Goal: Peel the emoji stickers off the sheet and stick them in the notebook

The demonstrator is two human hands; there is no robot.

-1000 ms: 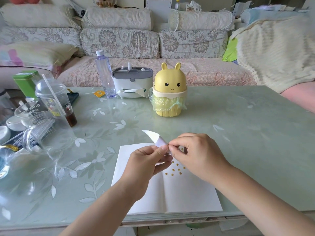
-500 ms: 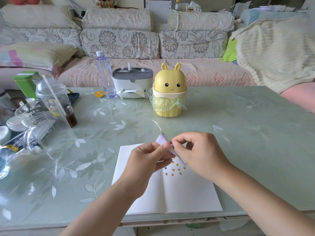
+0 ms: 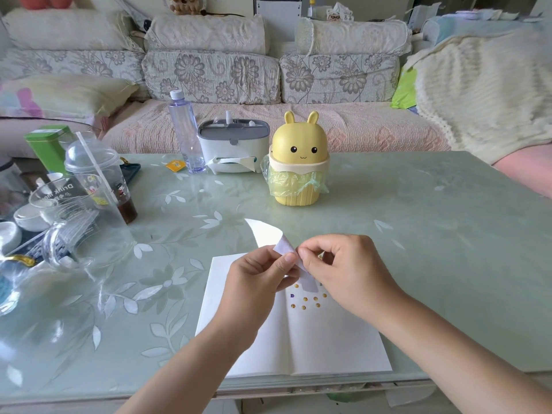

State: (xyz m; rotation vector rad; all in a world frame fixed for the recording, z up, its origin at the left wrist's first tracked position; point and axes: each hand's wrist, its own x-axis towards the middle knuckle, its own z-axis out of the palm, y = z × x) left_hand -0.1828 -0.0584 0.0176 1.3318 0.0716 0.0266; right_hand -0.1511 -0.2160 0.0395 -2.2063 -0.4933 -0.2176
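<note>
- We saw the sticker sheet [image 3: 280,245] held in the air just above the far edge of the notebook [image 3: 334,342]. Its long axis slanted from a curled white tip beyond that edge back down over the right page.
- The left hand [image 3: 257,279] gripped the sheet from the notebook's left-page side, thumb on top and fingers curled beneath.
- The right hand [image 3: 349,270] met it from the right-page side, thumb and forefinger closed in a pinch at the sheet's edge and the other fingers loosely curled. We could not tell whether a sticker was caught.
- We judged the right hand the nearer to the emoji stickers [image 3: 305,299] on the right page, just below the pinch, so the next one would go straight down.
</note>
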